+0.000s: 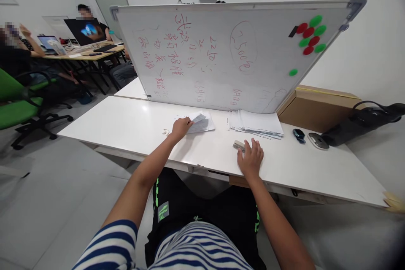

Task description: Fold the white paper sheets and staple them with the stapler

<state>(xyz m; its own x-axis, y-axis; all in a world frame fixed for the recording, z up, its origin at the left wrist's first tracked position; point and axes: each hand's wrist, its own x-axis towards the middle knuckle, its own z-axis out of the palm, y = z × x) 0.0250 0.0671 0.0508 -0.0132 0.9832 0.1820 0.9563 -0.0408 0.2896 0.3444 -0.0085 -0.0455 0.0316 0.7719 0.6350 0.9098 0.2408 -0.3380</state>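
Small grey stapler-like tool [239, 145] on the white table [120, 122], at the right hand [251, 157] and well to the right of the left paper pile [205, 125]. Its visible end projects leftward past the thumb; the long axis runs roughly side to side with a slight slant, so that this end faces the region of the left pile, while the other end is hidden by the fingers. The right hand is clearly the nearer: thumb and index finger lie about the tool, the remaining fingers are spread moderately, and whether the tool is gripped or merely touched cannot be told. The left hand [182, 127], well apart from the tool, has its fingers narrowed on a lifted paper [198, 117], which is tilted above the left pile. From the left fingertips, the tool lies to the right and closer to the table's front edge. The right paper pile [256, 124], its edges fanned, sits beyond the tool and slightly to its right, touched by neither hand. Outward: a small white curved item [165, 132] beside the left hand; farther right, a dark watch [298, 135], a computer mouse [318, 140], a black bottle [357, 124] and a cardboard box [316, 109]; behind the piles, a whiteboard [218, 80] bearing red handwriting.
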